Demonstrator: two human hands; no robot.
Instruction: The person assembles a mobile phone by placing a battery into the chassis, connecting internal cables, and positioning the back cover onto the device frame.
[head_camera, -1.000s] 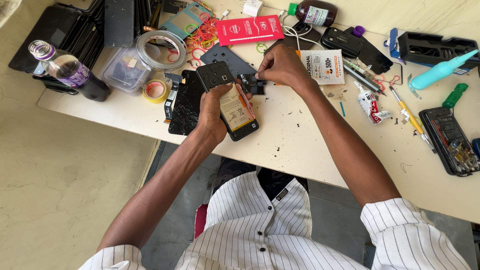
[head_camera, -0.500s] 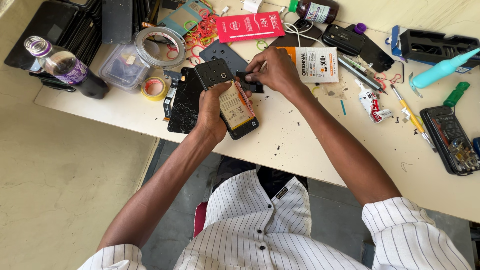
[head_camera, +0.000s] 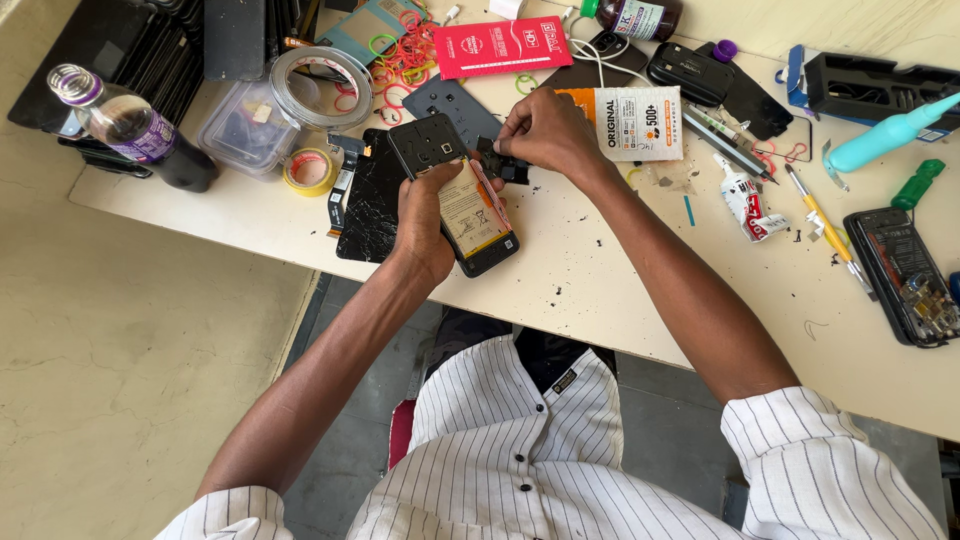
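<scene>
1. The place is a repair corner with a pale floor, and the work happens on a cream table (head_camera: 640, 290) that is crowded with tools and phone parts.
2. The person wears a white striped shirt (head_camera: 520, 470) and leans over the table edge.
3. On the left stand a dark bottle (head_camera: 135, 128) and a clear plastic box (head_camera: 245, 135), with a big tape roll (head_camera: 318, 85) resting on the box and a small yellow tape roll (head_camera: 308, 171) beside it.
4. A cracked black screen panel (head_camera: 368, 200) lies flat on the table, just left of the hands.
5. The opened phone (head_camera: 455, 190) has its back cover already off, so the battery shows; I judge the disassembly as partly done, with inner parts still to handle.
6. The left hand (head_camera: 428, 215) is closed around the opened phone from below and holds it tilted above the table.
7. The right hand (head_camera: 545, 130) has its fingers pinched together on a small dark part (head_camera: 503, 165) at the phone's upper edge.
8. On the right lie a white glue tube (head_camera: 742, 205), a yellow-handled tool (head_camera: 815, 215) and another opened device (head_camera: 905, 275), well apart from the hands.
</scene>
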